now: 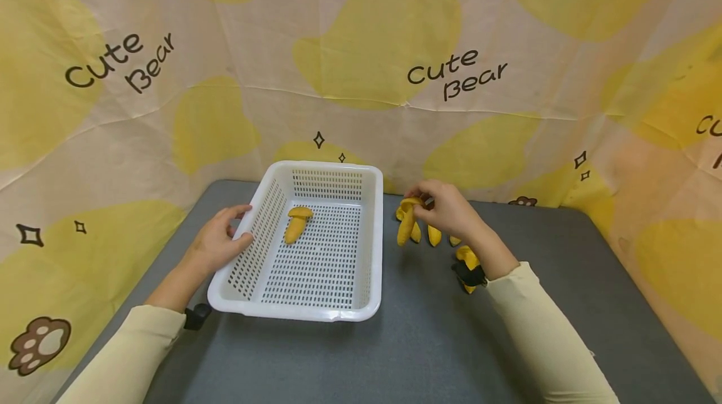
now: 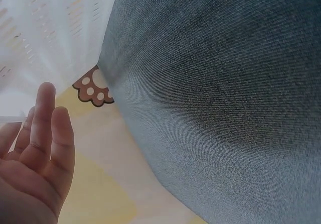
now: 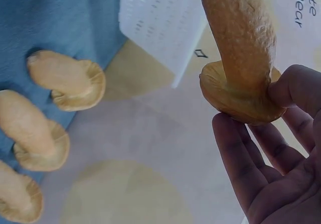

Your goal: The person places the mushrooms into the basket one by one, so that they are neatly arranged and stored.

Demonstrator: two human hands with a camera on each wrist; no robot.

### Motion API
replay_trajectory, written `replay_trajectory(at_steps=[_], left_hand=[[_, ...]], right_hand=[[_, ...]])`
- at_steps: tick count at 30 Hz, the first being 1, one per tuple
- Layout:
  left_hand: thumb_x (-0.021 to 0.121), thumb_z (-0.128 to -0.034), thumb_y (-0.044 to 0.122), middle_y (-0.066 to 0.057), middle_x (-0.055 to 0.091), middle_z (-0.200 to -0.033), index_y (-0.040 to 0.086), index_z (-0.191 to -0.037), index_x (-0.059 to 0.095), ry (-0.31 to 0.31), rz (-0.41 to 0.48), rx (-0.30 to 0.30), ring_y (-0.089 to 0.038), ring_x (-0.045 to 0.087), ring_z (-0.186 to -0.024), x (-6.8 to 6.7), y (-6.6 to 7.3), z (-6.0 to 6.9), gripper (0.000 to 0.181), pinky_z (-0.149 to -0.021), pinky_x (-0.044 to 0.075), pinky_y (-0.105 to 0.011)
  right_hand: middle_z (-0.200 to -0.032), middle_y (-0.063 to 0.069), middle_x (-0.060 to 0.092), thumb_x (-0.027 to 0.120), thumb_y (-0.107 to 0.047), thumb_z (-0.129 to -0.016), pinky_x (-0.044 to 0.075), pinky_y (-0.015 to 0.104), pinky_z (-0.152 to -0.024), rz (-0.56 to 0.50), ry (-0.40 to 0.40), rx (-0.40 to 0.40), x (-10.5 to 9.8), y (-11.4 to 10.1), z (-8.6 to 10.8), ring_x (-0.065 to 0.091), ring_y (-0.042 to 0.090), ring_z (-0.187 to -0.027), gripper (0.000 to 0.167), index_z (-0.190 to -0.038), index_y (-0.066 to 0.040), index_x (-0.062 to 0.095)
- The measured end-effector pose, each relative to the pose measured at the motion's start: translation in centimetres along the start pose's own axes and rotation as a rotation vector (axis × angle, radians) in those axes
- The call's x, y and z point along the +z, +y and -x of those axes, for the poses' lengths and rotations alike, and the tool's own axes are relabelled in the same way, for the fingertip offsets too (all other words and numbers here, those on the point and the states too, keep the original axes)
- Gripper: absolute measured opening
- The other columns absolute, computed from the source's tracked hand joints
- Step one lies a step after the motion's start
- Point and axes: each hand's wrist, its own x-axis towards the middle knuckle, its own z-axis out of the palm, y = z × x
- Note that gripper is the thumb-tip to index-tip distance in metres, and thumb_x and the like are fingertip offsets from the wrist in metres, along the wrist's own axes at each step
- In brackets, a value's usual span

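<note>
Right hand (image 1: 448, 211) pinches yellow mushroom (image 1: 405, 230) at cap, stem pointing near, just right of white perforated basket (image 1: 376, 241). Left hand (image 1: 215, 244), fingers loosely extended, at basket's left rim, farther off.

Grey tabletop (image 1: 417, 341) — behind it, yellow-blotched "Cute Bear" cloth (image 1: 361, 59), creased.

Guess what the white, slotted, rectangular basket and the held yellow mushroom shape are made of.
The white, slotted, rectangular basket looks like glossy moulded plastic: smooth, shiny edges and even rows of slots. The yellow mushroom shape in the right hand has a bumpy, slightly shiny surface, perhaps moulded plastic or foam, though a real mushroom is possible.
</note>
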Motion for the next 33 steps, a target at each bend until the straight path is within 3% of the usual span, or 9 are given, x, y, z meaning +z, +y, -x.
replay_trajectory(at_steps=[25,33], left_hand=[[0.056,-0.0848,0.014,-0.022,0.046,-0.131,0.001,-0.142,0.040,0.014,0.000,0.013,-0.021,0.058,-0.069,0.0,0.1,0.1,0.060,-0.050,0.054,-0.030],[0.056,-0.0849,0.014,-0.022,0.045,-0.132,0.002,-0.142,0.040,0.014,-0.008,0.015,-0.021,0.057,-0.068,0.0,0.2,0.1,0.060,-0.050,0.052,-0.029]], right_hand=[[-0.104,0.007,0.065,0.063,-0.005,-0.084,0.057,0.034,-0.081,-0.096,0.071,-0.138,0.9,-5.4,-3.9,0.061,0.021,-0.092,0.021,-0.105,-0.008,0.067],[-0.106,0.008,0.066,0.062,-0.006,-0.085,0.056,0.033,-0.080,-0.074,0.075,-0.127,1.7,-6.6,-4.9,0.064,0.022,-0.093,0.021,-0.105,-0.008,0.068]])
